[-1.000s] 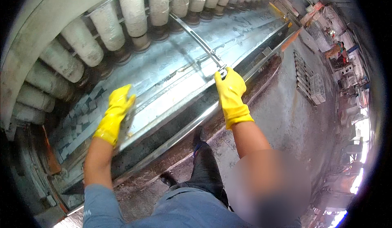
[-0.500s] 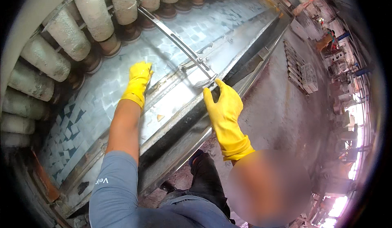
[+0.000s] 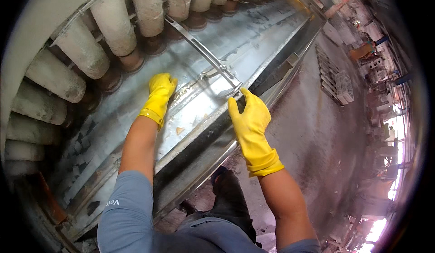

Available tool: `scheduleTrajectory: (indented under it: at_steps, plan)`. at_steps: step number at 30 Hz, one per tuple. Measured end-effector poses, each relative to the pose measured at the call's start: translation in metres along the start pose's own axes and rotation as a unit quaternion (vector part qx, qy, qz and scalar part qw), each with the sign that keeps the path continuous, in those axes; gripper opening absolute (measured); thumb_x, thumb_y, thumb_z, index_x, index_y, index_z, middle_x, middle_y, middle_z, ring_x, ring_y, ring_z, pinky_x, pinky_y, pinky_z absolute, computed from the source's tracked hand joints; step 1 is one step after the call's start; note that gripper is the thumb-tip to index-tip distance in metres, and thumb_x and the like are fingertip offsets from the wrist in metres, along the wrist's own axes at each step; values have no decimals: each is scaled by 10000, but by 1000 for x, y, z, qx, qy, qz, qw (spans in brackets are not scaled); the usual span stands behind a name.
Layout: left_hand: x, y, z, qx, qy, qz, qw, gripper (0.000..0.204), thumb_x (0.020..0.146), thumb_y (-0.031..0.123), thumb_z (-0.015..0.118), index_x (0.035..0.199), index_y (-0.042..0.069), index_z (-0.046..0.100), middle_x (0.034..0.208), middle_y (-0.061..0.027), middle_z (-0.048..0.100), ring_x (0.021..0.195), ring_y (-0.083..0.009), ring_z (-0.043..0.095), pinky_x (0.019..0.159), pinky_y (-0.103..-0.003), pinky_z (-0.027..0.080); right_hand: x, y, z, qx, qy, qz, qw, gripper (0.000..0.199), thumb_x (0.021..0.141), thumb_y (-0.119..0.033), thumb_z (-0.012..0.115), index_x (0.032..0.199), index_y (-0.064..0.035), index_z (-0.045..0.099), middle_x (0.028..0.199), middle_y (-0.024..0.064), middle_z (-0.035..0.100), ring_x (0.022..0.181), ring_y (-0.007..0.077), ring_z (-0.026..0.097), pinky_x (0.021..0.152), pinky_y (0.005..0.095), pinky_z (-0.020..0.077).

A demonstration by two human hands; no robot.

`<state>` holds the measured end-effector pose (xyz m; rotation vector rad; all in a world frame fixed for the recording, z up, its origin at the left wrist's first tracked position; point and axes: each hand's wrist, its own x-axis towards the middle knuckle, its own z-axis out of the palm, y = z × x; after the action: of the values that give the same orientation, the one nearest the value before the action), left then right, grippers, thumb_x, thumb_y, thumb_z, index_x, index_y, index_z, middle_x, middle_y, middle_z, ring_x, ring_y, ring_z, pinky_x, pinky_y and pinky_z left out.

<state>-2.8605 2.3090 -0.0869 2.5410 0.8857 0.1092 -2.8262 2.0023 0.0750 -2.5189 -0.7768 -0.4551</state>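
My left hand (image 3: 161, 94), in a yellow rubber glove, rests with its fingers curled at the near edge of a wet grey-white surface (image 3: 195, 67) patterned with squarish pieces. Whatever its fingers may hold is hidden. A slotted metal bar (image 3: 199, 49) reaches across this surface from the heads to a bolted bracket (image 3: 232, 90) on the near rim. Close beside the bracket's end is my right hand (image 3: 251, 117), gloved the same way. Its thumb and forefinger are spread with a dark gap between them; whether they touch the bracket I cannot tell.
A row of thick, pale-coated cylindrical heads (image 3: 79, 42) lines the far side. A small tan chip (image 3: 180, 130) lies on the wet ledge (image 3: 192, 112) between my arms. To the right, a slatted pallet (image 3: 325, 72) and a pale crate (image 3: 344, 87) stand on the floor.
My left hand has shifted slightly right and nearer, its fingers curled more tightly. The squarish pattern now looks smeared. The heads appear lower and further right in view. My right hand stays by the bracket.
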Motion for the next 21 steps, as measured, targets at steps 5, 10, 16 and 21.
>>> scheduleTrajectory:
  at_steps: [5, 10, 16, 21]
  plan:
    - [-24, -24, 0, -54, 20, 143, 988, 447, 871, 386, 714, 1186, 68, 724, 1181, -193, 720, 1109, -387, 652, 985, -462, 492, 3, -3, -2, 11, -14, 8, 1000, 466, 862, -371, 739, 1162, -15, 723, 998, 174, 740, 945, 368, 699, 833, 474, 540]
    - [-50, -18, -6, 35, 47, 177, 982, 587, 911, 342, 695, 1401, 41, 578, 1448, -205, 578, 1352, -403, 506, 1148, -462, 382, 1, -1, -4, 7, 3, 6, 1000, 456, 863, -370, 735, 1150, -16, 729, 995, 177, 740, 940, 371, 699, 823, 474, 541]
    - [-58, 4, 3, 107, 33, 90, 990, 649, 895, 386, 697, 1429, 53, 536, 1456, -184, 559, 1330, -377, 536, 1133, -461, 404, 4, -4, -6, -3, 3, 15, 1000, 431, 859, -373, 728, 1116, -27, 737, 945, 168, 741, 902, 373, 702, 797, 485, 540]
    - [-70, 11, -16, 107, -49, 53, 992, 601, 878, 417, 714, 1335, 43, 604, 1368, -226, 613, 1265, -408, 578, 1075, -482, 448, 7, 0, -2, -11, 15, 15, 1000, 426, 851, -387, 726, 1095, -37, 741, 909, 170, 737, 884, 375, 703, 775, 495, 538]
